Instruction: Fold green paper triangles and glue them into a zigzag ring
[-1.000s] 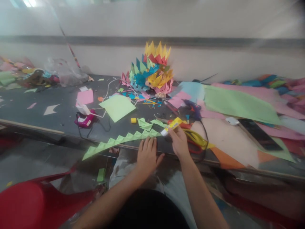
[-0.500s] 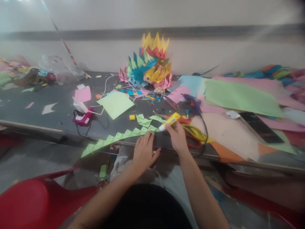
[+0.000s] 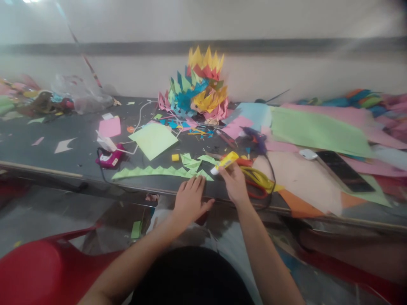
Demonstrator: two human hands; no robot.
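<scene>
Holding a yellow glue stick (image 3: 228, 159) in the right hand (image 3: 235, 185), pinched between thumb and fingers, low over the near part of the dark table (image 3: 76, 150). Tilted on a slant, too: long axis going from near-left to far-right, white end pointing left and toward the body, yellow end up and away. Got that white end right by the right tip of a light green paper strip (image 3: 155, 171). Can't tell touching from hovering there.

Laid out lengthwise along the table's front edge, pretty much left to right, with a row of little folded points facing the wall (image 3: 270, 72) (talking about the strip). Resting the left hand (image 3: 190, 199) at its near side, close to the right end, fingers stretched forward and fairly close together, thumb sticking out sideways.

Just past the strip, can see some folded green bits (image 3: 190, 162) and a yellow cap (image 3: 175, 157).

Container-wise, looking at a crumpled clear plastic bag (image 3: 92, 95) at the back left. Can't make out the contents. Also spotted a pile of paper crowns (image 3: 200, 93) at the back, plus a phone (image 3: 345, 171) lying on paper over to the right.
</scene>
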